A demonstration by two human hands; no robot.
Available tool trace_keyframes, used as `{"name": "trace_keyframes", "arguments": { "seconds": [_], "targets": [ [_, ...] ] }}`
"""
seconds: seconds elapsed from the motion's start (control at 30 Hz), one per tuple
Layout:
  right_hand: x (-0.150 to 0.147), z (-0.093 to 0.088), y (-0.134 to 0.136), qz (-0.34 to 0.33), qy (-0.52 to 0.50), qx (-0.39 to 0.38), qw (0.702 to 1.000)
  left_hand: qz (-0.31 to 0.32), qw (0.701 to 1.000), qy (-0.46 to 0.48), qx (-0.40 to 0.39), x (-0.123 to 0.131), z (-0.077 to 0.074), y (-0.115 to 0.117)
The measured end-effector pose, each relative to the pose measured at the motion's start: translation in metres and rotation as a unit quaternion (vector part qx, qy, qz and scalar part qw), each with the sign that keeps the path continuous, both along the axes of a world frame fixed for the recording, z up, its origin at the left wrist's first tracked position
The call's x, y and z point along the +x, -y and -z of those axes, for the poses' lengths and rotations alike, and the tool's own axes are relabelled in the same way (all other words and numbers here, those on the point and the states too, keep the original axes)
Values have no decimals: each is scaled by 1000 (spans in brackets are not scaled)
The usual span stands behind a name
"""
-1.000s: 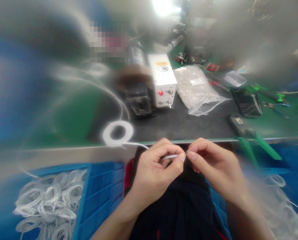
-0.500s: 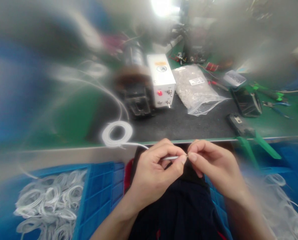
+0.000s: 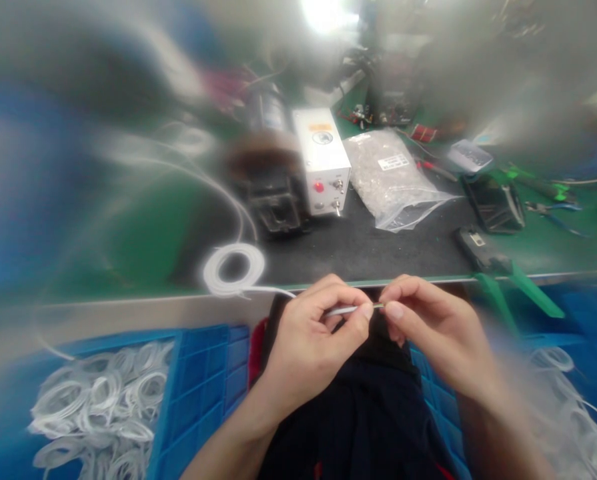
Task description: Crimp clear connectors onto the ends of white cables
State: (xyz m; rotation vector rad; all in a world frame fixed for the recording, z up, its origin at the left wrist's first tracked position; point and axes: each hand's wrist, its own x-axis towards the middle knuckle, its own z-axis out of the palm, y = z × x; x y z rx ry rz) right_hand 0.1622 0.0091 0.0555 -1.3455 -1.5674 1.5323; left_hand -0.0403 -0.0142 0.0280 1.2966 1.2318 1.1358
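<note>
White box (image 3: 323, 153) (red button (image 3: 319, 187) on front) beside clear plastic bag (image 3: 391, 180); blue-handled pliers (image 3: 546, 211) farther right.

A white cable (image 3: 256, 268) lies neatly coiled left of centre, one end stretching to a thin yellowish tip (image 3: 377, 305) right of centre.

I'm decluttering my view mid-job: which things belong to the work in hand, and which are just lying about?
In the work:
white cable, held by left hand
right hand, at its tip
cable coil

Untouched, perhaps just lying about:
white switch box
labelled plastic bag
green-handled tool
blue-handled pliers
</note>
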Motion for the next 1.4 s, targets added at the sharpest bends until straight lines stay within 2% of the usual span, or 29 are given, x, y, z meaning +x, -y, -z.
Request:
{"name": "trace_keyframes", "arguments": {
  "seconds": [0.23,0.3,0.37,0.43,0.47,0.5,0.57,0.6,0.63,0.67,0.7,0.8,0.83,0.9,1.0,1.07,1.23,1.4],
  "targets": [
    [-8,1,-1,-11,62,144,988,-11,999,-30,28,4,2,0],
    [-8,0,-1,-19,124,200,972,-13,997,-57,48,5,4,-1],
    [-5,-1,-2,-44,200,271,941,0,995,-74,59,5,6,-3],
    [-1,0,-4,-68,233,294,924,28,996,-71,48,2,8,-5],
    [0,1,-6,-70,219,265,936,42,996,-65,36,1,9,-6],
    [1,3,-8,-67,183,204,959,54,997,-59,24,0,9,-7],
    [0,8,-11,-50,59,28,997,64,997,-50,4,-2,10,-8],
    [-1,11,-12,-39,0,-47,998,61,997,-47,-3,-3,10,-9],
    [-2,13,-13,-27,-36,-90,995,56,997,-43,-9,-3,11,-9],
    [-4,14,-12,-13,-38,-92,995,50,998,-38,-16,-2,11,-10],
    [-6,14,-11,0,-6,-55,998,47,998,-34,-21,-2,12,-11],
    [-10,11,-6,18,145,120,982,41,998,-37,-17,2,13,-12],
    [-10,10,-5,21,167,151,974,30,998,-46,-7,4,12,-12],
    [-10,8,-3,35,140,125,982,5,998,-60,9,7,10,-12],
    [-6,10,-4,44,4,-28,999,13,999,-42,-3,10,7,-11],
    [-3,11,-5,39,-44,-75,995,29,999,-23,-15,10,6,-12],
    [2,6,-8,23,22,-17,999,25,999,-18,-22,8,9,-12],
    [4,3,-7,23,41,17,999,29,999,-18,-23,9,8,-12]
  ]
}}
